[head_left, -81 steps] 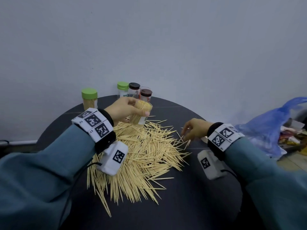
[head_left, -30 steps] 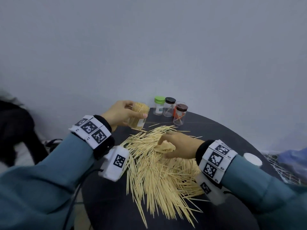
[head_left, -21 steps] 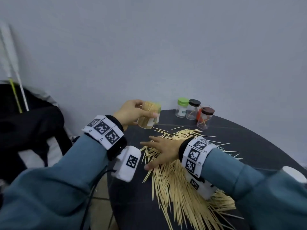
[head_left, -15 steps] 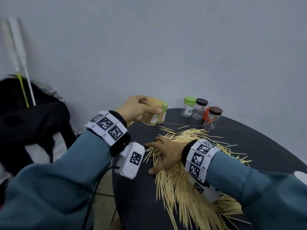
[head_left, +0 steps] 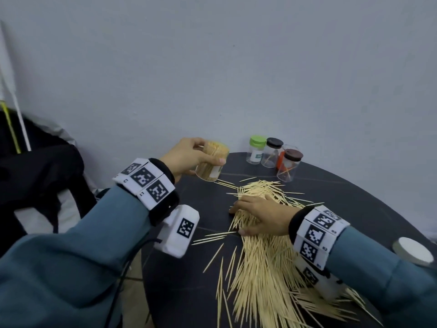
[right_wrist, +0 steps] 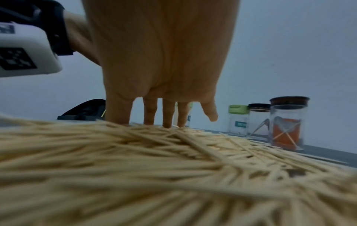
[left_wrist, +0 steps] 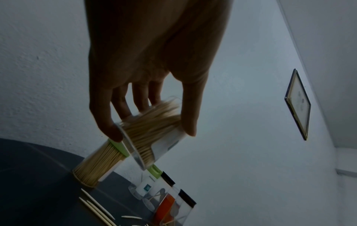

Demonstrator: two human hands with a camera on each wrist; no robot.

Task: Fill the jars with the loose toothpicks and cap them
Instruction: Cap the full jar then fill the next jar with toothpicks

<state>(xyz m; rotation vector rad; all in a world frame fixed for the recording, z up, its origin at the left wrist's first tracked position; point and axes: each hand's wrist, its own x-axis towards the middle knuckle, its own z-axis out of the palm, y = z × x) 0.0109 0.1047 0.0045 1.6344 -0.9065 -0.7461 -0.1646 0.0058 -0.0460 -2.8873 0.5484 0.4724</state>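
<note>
Full jar held aloft, pile under the other palm

The left hand [head_left: 186, 157] grasps the open jar [head_left: 212, 165], light and slick, around its wall at 11 o'clock; the right hand [head_left: 262, 215], fingers flat, presses the stiff, scatter-prone toothpicks [head_left: 264, 268] at table [head_left: 179, 292] centre.

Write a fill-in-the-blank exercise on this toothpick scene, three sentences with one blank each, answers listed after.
1. The left hand grips an uncapped jar packed with ____.
2. The right hand rests flat on the toothpick pile, its fingers ____.
3. In the row of three jars at the far edge of the table, the jar with the ____ lid stands farthest left in the head view.

Missing words: toothpicks; straight; green
</note>
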